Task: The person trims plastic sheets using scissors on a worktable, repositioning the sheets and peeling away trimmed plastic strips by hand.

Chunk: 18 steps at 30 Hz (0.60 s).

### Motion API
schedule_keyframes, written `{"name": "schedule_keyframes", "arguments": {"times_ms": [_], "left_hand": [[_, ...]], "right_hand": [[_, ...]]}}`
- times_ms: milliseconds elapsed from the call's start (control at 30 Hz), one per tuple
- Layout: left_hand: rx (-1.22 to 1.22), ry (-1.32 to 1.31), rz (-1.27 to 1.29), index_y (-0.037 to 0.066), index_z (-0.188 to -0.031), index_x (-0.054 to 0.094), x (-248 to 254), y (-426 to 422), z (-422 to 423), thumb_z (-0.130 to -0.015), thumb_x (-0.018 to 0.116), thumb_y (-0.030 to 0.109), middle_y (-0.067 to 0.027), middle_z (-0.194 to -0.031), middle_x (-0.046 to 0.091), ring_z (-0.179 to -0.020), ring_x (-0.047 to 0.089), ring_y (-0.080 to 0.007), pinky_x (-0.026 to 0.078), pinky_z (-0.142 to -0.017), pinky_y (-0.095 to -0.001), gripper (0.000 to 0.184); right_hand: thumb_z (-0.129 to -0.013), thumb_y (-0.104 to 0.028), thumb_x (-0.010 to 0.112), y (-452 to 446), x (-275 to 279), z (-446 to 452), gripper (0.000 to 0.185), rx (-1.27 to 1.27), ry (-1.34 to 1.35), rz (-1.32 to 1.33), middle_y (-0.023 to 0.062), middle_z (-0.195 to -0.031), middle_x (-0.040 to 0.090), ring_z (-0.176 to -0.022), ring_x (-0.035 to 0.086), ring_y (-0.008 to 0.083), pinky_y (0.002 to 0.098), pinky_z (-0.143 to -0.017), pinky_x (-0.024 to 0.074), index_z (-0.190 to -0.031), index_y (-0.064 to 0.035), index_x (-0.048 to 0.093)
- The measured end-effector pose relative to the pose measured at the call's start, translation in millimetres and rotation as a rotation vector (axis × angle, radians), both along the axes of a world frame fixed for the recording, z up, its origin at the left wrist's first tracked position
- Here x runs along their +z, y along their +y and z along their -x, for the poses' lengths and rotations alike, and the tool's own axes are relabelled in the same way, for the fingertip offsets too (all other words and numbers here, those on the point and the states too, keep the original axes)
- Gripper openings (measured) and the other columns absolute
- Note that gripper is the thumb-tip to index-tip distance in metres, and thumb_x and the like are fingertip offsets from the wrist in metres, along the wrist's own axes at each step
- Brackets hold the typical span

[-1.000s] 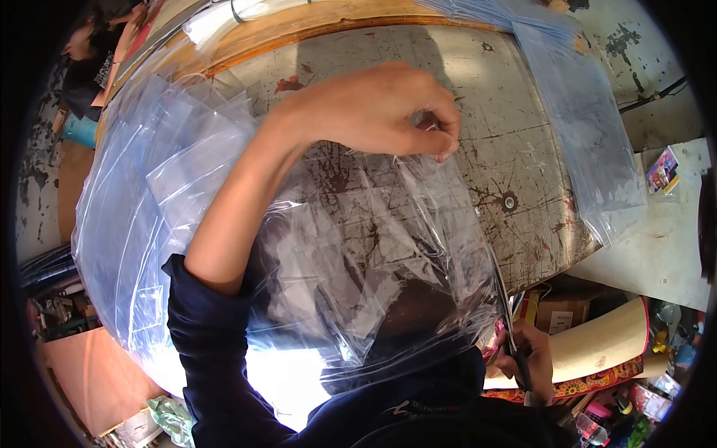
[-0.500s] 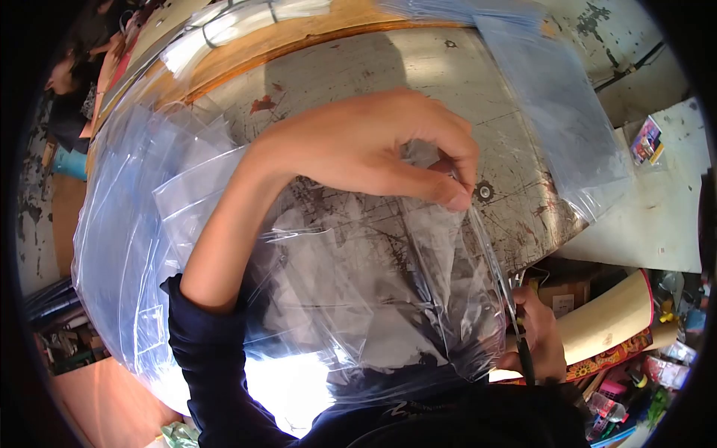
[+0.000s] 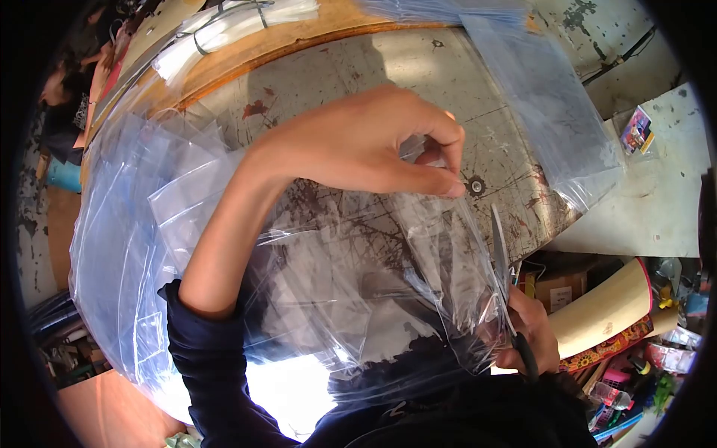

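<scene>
My left hand (image 3: 381,145) reaches over the worn table and pinches the upper right corner of a clear plastic sheet (image 3: 314,269), which hangs down toward my body. Beside the sheet's right edge, my right hand (image 3: 532,332) is closed on scissors (image 3: 502,250) with black handles. Their blades point up and stand apart. On the left lies a big pile of clear plastic bags (image 3: 123,246). Part of the right hand is hidden behind the plastic and the handles.
A stack of flat plastic bags (image 3: 549,104) lies along the table's right side. At the back are bundled white strips (image 3: 231,30). A cream roll (image 3: 609,306), a cardboard box (image 3: 556,291) and clutter sit lower right. Another person (image 3: 63,108) is at upper left.
My left hand has come down and right, pulling the sheet's corner. The scissors have moved up along the sheet's edge, and their blades, closer together half a second ago, are now apart.
</scene>
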<state>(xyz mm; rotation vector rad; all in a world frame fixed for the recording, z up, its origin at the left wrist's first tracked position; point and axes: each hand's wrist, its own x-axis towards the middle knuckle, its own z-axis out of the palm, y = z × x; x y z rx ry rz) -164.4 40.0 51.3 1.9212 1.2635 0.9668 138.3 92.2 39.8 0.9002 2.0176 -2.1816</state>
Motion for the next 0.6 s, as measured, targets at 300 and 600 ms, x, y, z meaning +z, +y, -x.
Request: {"name": "schedule_keyframes", "arguments": {"times_ms": [300, 600], "left_hand": [[0.076, -0.040, -0.014, 0.003, -0.076, 0.051, -1.9, 0.9, -3.5, -0.076, 0.070, 0.013, -0.0012, -0.069, 0.051, -0.061, 0.048, -0.0099, 0.040, -0.056, -0.0249, 0.021], [0.064, -0.027, -0.021, 0.005, -0.076, 0.049, -3.9, 2.2, -1.8, -0.074, 0.071, 0.010, 0.0002, -0.069, 0.049, -0.062, 0.048, -0.0088, 0.041, -0.057, -0.0246, 0.023]], "right_hand": [[-0.060, -0.028, 0.080, 4.1, -2.4, 4.2, 0.055, 0.067, 0.001, -0.047, 0.0014, -0.077, 0.051, -0.067, 0.048, 0.0085, 0.0227, -0.062, 0.0380, -0.098, -0.0003, 0.052], [-0.060, -0.035, 0.082, 1.0, -8.6, 5.4, 0.059, 0.013, 0.024, -0.004, 0.0004, -0.074, 0.050, -0.064, 0.045, 0.0067, 0.0222, -0.058, 0.0343, -0.097, -0.0008, 0.053]]}}
